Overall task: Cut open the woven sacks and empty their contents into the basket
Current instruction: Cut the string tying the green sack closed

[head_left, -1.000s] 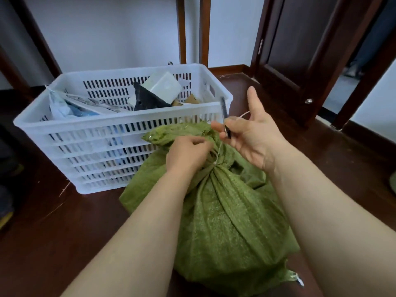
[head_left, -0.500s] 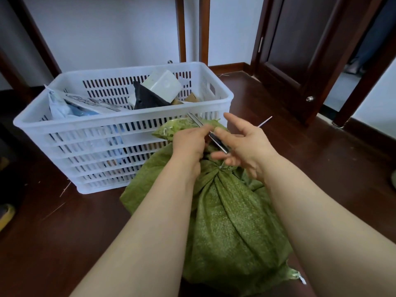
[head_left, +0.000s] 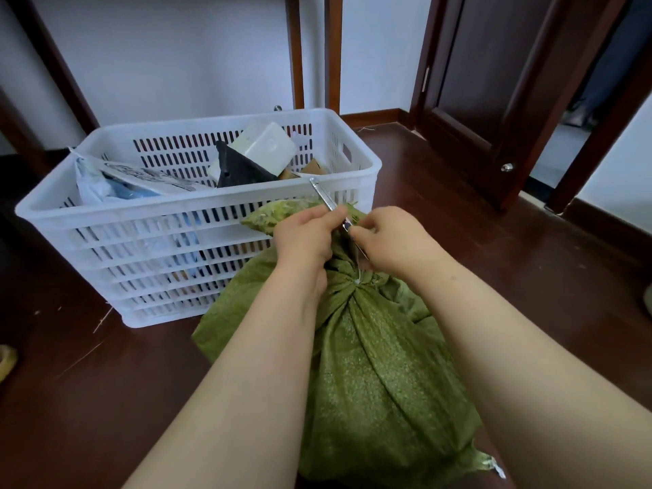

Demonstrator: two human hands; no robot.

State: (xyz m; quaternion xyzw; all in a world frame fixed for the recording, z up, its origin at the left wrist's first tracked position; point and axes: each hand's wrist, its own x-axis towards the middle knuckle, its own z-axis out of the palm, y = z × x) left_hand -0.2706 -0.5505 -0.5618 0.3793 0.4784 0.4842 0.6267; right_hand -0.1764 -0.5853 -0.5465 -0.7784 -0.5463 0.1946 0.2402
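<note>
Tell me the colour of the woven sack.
The woven sack is olive green with a fine weave; it shows best in the head view.

We see a sack (head_left: 370, 365) of coarse green woven cloth, faintly sheeny and creased at its neck. At ten o'clock from it, the basket (head_left: 197, 220) is smooth white plastic. The slim tool (head_left: 326, 199) at twelve o'clock glints like polished metal. The floor (head_left: 106, 400) is glossy dark wood. At two o'clock, the door (head_left: 494, 82) is dark varnished wood.

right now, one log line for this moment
left hand grips sack neck | right hand holds cutter at tie | sack tied | basket part filled
</note>
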